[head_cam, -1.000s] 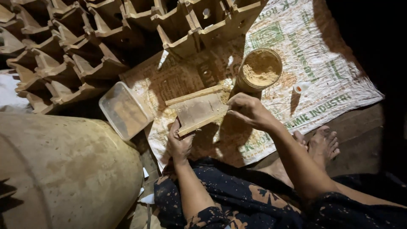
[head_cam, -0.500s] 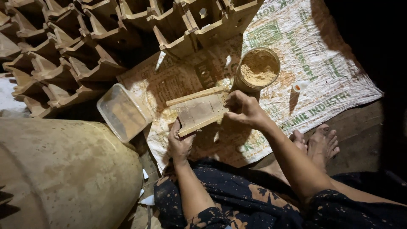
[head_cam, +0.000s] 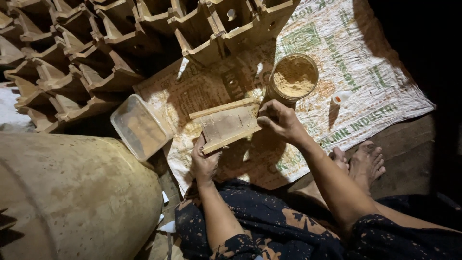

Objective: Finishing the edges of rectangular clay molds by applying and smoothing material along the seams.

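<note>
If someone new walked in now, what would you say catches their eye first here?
Probably the small wooden piece at centre, gripped by the left hand at its near corner and the right hand at its far edge. Just beyond stands a round container of tan powder on a printed woven sack, with stacked wooden pieces filling the upper left.

Wooden piece (head_cam: 226, 126) in hands: pale dusty tan, lighter strips along edges. Jar (head_cam: 293, 78): clear wall, filled with yellow-ochre powder. Woven sack (head_cam: 365, 77) on floor: off-white, green printed panels and lettering, ochre stains near jar. Plastic box (head_cam: 140, 126): translucent, brownish inside. Small bottle (head_cam: 340, 97): white with orange-red spot. Stacked wooden parts (head_cam: 96, 48): warm brown, shadowed. Big drum (head_cam: 67, 197): dull beige, dark speckles. Garment (head_cam: 269, 231): dark navy, rust-orange floral pattern, fine pale specks.
</note>
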